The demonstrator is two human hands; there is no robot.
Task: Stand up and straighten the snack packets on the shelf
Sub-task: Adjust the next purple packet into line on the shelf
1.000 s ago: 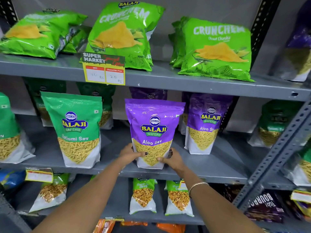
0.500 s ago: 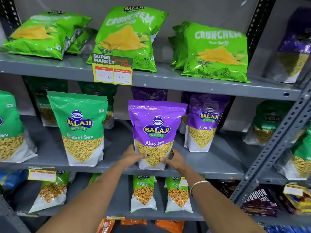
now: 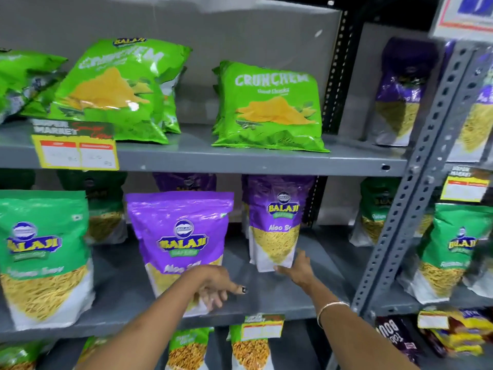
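Right hand (image 3: 296,271) touching bottom corner of rear purple Aloo Sev packet (image 3: 274,225), fingers loosely spread, no firm grasp. Left hand (image 3: 213,287) in front of front purple packet (image 3: 178,236), fingers loose, holding nothing.

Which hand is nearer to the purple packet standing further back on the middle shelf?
The right hand. It touches the bottom corner of the back purple packet. The left hand is lower and to the left, in front of the front purple packet.

Grey metal shelving (image 3: 240,158), perforated upright (image 3: 416,198), grey back panel (image 3: 186,22); lighting seemingly overhead.
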